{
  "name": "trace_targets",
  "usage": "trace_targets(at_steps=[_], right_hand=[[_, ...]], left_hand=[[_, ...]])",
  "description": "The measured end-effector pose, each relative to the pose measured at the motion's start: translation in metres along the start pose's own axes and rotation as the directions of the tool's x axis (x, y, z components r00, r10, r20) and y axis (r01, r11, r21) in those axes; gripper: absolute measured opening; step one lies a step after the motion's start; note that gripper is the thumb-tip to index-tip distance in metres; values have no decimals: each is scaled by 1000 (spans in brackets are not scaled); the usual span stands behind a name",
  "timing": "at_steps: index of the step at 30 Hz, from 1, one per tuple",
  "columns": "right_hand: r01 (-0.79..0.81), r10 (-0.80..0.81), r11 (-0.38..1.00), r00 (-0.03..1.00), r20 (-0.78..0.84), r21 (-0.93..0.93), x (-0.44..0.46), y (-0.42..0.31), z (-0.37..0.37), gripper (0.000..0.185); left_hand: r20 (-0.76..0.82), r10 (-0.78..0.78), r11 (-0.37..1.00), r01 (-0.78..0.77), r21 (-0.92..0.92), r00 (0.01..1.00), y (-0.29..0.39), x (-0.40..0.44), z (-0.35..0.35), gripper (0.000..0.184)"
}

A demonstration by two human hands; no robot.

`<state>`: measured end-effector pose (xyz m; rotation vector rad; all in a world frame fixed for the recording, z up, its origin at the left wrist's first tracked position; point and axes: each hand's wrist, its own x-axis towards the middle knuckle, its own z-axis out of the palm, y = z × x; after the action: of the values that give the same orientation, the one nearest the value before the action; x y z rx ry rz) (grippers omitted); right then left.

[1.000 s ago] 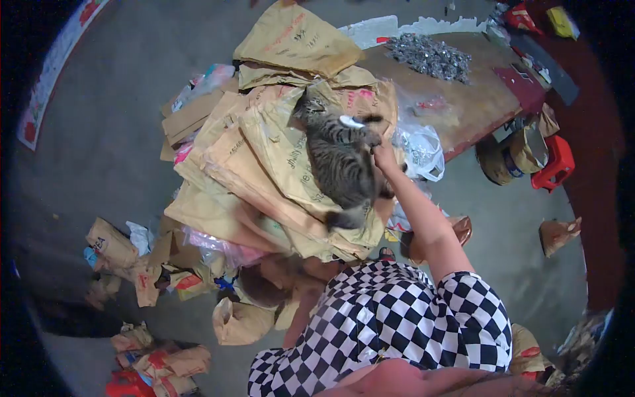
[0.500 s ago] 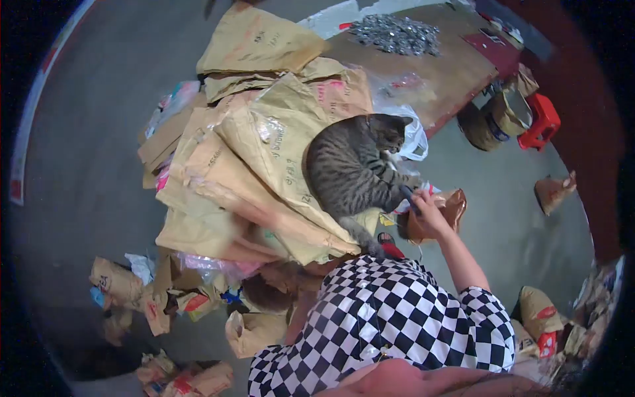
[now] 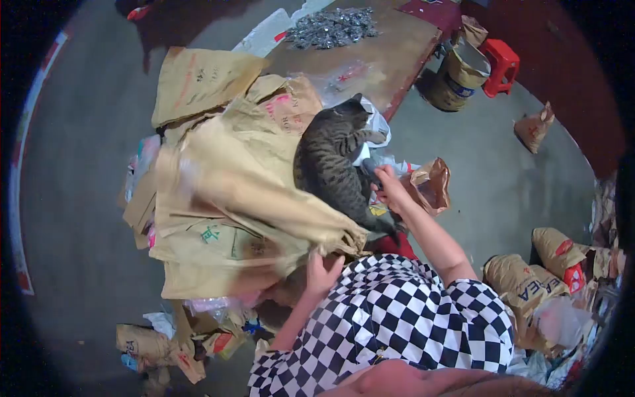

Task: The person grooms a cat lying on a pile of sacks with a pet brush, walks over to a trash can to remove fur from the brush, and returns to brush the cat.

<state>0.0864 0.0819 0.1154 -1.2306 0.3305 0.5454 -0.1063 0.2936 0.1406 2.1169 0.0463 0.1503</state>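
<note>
My left hand [image 3: 323, 271] pinches the near edge of a brown paper sack [image 3: 264, 192], which is lifted and blurred by motion above a heap of flattened sacks. In my right hand [image 3: 391, 190] is a dark grey object [image 3: 372, 167], gripped in a fist; its kind is not clear. A grey striped cat [image 3: 331, 155] lies curled on the right side of the sacks, right beside my right hand. Just right of that hand, an open brown bag [image 3: 430, 185] stands on the floor.
At the back, a low brown board [image 3: 397, 46] carries a pile of shiny metallic pieces [image 3: 331, 28]. A red stool [image 3: 501, 66] and a paper-lined bin [image 3: 456, 76] stand back right. Stuffed paper bags [image 3: 522, 284] crowd the right; torn paper [image 3: 149, 344] lies front left.
My left hand has come into view, with the sack raised and bunched at its edge. My right hand keeps the dark object beside the cat. The whole view has shifted.
</note>
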Motion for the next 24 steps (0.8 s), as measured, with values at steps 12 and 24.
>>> trace_targets(at_steps=[12, 24], right_hand=[[342, -308, 818, 939, 151, -463, 31, -36, 28, 30], [271, -259, 734, 959, 111, -623, 25, 7, -31, 40]], left_hand=[[67, 406, 702, -357, 616, 911, 83, 128, 18, 52], [-10, -240, 545, 143, 826, 971, -33, 144, 46, 79]])
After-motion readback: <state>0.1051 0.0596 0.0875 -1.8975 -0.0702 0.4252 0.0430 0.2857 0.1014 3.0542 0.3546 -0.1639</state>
